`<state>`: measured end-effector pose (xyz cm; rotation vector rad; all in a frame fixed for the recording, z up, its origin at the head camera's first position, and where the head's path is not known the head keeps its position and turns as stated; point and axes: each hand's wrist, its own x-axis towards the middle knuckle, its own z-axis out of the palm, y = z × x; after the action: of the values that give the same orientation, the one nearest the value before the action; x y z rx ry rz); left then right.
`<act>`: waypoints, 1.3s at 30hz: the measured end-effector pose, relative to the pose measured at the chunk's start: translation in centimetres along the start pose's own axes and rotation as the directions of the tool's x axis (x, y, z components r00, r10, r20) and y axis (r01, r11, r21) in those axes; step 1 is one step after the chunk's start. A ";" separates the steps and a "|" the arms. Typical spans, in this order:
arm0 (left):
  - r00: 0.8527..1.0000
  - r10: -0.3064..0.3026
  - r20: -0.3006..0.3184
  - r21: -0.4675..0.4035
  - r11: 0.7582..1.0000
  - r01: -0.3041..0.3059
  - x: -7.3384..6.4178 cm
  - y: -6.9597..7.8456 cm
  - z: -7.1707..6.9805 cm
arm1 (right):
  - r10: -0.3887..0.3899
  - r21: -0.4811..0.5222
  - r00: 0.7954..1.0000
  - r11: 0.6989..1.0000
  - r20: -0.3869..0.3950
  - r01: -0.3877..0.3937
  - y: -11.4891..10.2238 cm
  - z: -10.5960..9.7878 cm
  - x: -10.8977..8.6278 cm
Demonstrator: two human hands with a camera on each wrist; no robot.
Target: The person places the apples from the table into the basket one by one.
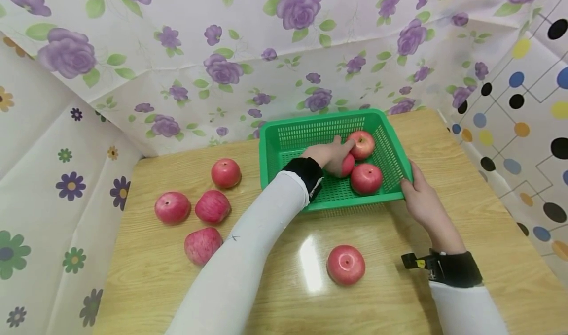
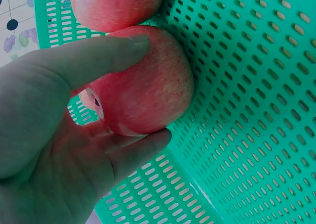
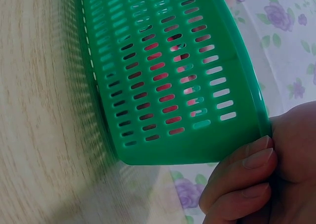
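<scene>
Right of centre in the head view, left hand (image 1: pixel 328 158) curls thumb and fingers round an apple (image 1: pixel 348 165) inside the green basket (image 1: pixel 319 118), beside two more apples (image 1: pixel 366 179); right hand (image 1: pixel 420 199) pinches basket's lower-right corner, presumably steadying it.

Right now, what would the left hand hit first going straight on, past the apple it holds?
Likely the rear apple in the basket: in the head view, a fingertip of the left hand overlaps its edge; depth is unclear.
</scene>
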<state>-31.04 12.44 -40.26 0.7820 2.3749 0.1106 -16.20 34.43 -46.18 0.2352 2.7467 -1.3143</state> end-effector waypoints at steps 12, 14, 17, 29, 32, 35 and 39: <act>0.999 0.005 -0.035 -0.047 0.999 -0.007 -0.2 -0.2 -0.1 | -0.004 -0.009 1.000 1.000 0.003 0.004 0.0 0.1 0.1; 1.000 0.008 -0.031 -0.057 0.998 -0.010 -0.2 -0.2 -0.1 | -0.003 -0.012 1.000 1.000 0.003 0.003 0.0 0.0 0.0; 0.999 0.017 -0.039 -0.059 0.998 -0.020 -0.3 -0.2 -0.1 | -0.002 -0.014 1.000 1.000 0.003 0.002 -0.1 0.1 0.0; 0.993 0.084 -0.087 -0.062 0.994 -0.090 -1.2 -1.2 -0.3 | -0.018 -0.011 1.000 1.000 0.005 0.018 0.1 0.3 0.0; 0.988 0.115 -0.106 -0.082 0.989 -0.124 -1.6 -1.6 -0.4 | -0.037 -0.015 0.999 0.999 -0.004 0.037 0.1 0.4 -0.1; 0.982 0.146 -0.118 -0.124 0.979 -0.161 -2.2 -2.0 -0.7 | -0.050 -0.015 0.999 0.999 -0.011 0.050 0.1 0.3 -0.1; 0.973 0.180 -0.143 -0.194 0.959 -0.206 -3.0 -2.8 -0.9 | -0.054 -0.017 0.998 0.998 -0.006 0.054 0.1 0.2 0.0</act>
<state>-31.15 8.56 -38.68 0.9263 2.3473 0.4939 -16.15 34.31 -46.39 0.1650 2.7878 -1.3041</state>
